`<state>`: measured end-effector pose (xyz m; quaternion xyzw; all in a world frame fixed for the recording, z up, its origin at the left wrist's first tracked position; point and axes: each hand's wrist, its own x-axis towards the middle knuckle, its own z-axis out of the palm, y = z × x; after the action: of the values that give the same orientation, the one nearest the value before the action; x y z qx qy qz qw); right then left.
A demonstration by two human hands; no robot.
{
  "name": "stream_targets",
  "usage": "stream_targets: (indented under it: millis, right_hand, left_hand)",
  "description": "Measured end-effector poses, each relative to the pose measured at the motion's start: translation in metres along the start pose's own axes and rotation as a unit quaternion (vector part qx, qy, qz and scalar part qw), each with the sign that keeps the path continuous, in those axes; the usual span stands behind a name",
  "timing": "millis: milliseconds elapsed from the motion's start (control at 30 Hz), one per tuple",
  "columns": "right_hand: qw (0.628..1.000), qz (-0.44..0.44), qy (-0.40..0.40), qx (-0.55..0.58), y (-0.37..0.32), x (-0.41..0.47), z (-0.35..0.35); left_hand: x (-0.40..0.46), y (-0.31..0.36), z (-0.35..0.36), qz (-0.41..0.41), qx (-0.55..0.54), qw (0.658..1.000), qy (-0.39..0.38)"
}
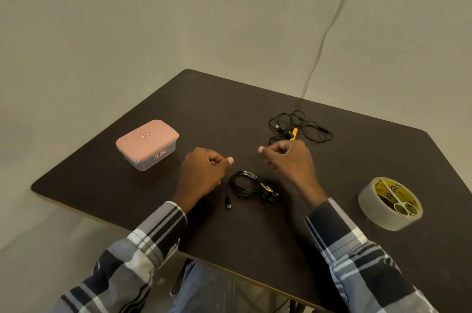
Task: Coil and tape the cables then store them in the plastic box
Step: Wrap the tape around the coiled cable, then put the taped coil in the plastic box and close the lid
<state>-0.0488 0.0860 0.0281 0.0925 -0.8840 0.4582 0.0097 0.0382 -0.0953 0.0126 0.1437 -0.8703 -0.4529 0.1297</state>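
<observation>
Hovering fisted, empty: left hand [204,172], right hand [286,159], flanking coiled cable [245,186], probably awaiting tape [390,203].

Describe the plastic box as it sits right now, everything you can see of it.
The plastic box is a small rectangular container with rounded corners, a clear see-through body and a pink lid pressed on, so it is closed. A small sticker sits on the lid and another on its near side wall. It stands upright on the dark table, left of both hands, with nothing touching it. No contents show.
</observation>
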Motion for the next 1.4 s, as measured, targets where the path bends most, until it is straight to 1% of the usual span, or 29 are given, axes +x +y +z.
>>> stream_targets:
  millis: [67, 133, 200, 267, 333, 367, 467, 533, 633, 700, 800, 933, 1000, 1100, 1200, 1300, 1400]
  right_hand:
    - [1.0, -0.018, -0.006, 0.022, -0.012, 0.008, 0.004]
    - [0.998, -0.037, -0.033, 0.042, -0.026, 0.014, 0.015]
    - [0.995, -0.053, -0.068, 0.055, -0.037, 0.017, 0.028]
    - [0.99, -0.067, -0.11, 0.063, -0.05, 0.019, 0.05]
    - [0.984, -0.081, -0.143, 0.069, -0.059, 0.022, 0.07]
    - [0.981, -0.088, -0.158, 0.075, -0.063, 0.023, 0.081]
    - [0.972, -0.096, -0.191, 0.101, -0.075, 0.023, 0.11]
    - [0.969, -0.093, -0.202, 0.111, -0.082, 0.024, 0.122]
    - [0.962, -0.086, -0.223, 0.13, -0.091, 0.024, 0.139]
    - [0.96, -0.085, -0.23, 0.134, -0.091, 0.022, 0.144]
    - [0.965, -0.102, -0.214, 0.116, -0.086, 0.017, 0.136]
    - [0.974, -0.115, -0.175, 0.084, -0.066, 0.014, 0.103]
    - [0.975, -0.12, -0.168, 0.083, -0.054, 0.011, 0.085]
    - [0.971, -0.126, -0.181, 0.089, -0.035, 0.009, 0.062]
    - [0.968, -0.115, -0.201, 0.092, -0.02, 0.007, 0.04]
    - [0.965, -0.121, -0.219, 0.078, -0.011, 0.006, 0.024]
    - [0.961, -0.145, -0.235, 0.031, -0.003, 0.01, 0.018]
  left_hand:
    - [0.004, -0.003, -0.012, 0.023, -0.033, 0.998, 0.051]
    - [0.004, -0.009, -0.029, 0.063, -0.036, 0.986, 0.151]
    - [0.001, -0.016, -0.043, 0.106, -0.023, 0.959, 0.261]
    - [-0.003, -0.03, -0.059, 0.108, -0.001, 0.931, 0.347]
    - [-0.004, -0.046, -0.069, 0.082, 0.052, 0.918, 0.384]
    - [-0.005, -0.053, -0.073, 0.067, 0.069, 0.919, 0.383]
    - [-0.009, -0.068, -0.083, 0.033, 0.069, 0.936, 0.344]
    - [-0.01, -0.074, -0.083, -0.005, 0.042, 0.955, 0.293]
    - [-0.011, -0.081, -0.084, -0.045, 0.002, 0.971, 0.236]
    - [-0.012, -0.083, -0.085, -0.045, -0.018, 0.976, 0.214]
    - [-0.008, -0.081, -0.086, -0.029, -0.02, 0.982, 0.183]
    - [0.002, -0.08, -0.074, -0.006, -0.055, 0.992, 0.111]
    - [0.006, -0.076, -0.065, -0.002, -0.077, 0.994, 0.074]
    - [0.013, -0.068, -0.053, 0.005, -0.127, 0.992, 0.008]
    - [0.015, -0.06, -0.039, 0.018, -0.143, 0.988, -0.049]
    - [0.015, -0.052, -0.031, 0.03, -0.149, 0.986, -0.075]
    - [0.015, -0.052, -0.029, 0.029, -0.147, 0.985, -0.08]
